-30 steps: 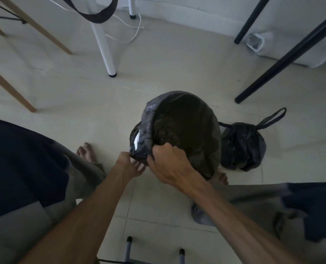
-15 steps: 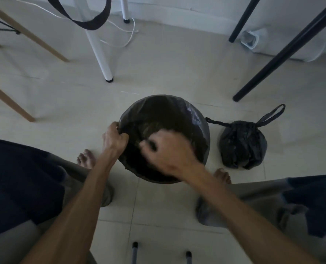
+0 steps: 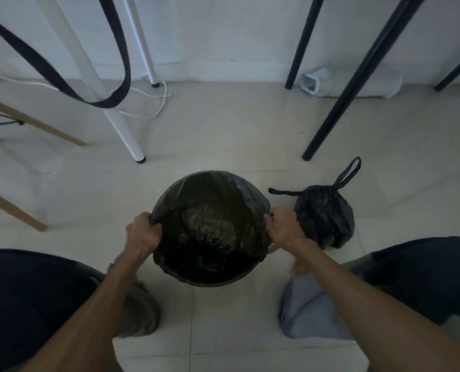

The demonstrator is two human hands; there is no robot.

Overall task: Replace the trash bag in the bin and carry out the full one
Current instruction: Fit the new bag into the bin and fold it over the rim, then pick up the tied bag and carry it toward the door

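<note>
A round bin (image 3: pixel 253 200) stands on the tiled floor between my knees, lined with a new black trash bag (image 3: pixel 210 232) that opens upward. My left hand (image 3: pixel 142 233) grips the bag's edge at the bin's left rim. My right hand (image 3: pixel 284 224) grips the bag's edge at the right rim. The full trash bag (image 3: pixel 324 217), black and tied with drawstring loops, sits on the floor just right of the bin, behind my right hand.
A white table leg (image 3: pixel 124 130) and a hanging black strap (image 3: pixel 62 79) are at the back left, with wooden chair legs (image 3: pixel 14 208) at far left. Black legs (image 3: pixel 339 103) slant at the back right. White cables (image 3: pixel 153 95) lie by the wall.
The bin went from tilted to upright. My right hand came out of the bag's mouth and moved to the right rim. My left hand shifted along the left rim.
</note>
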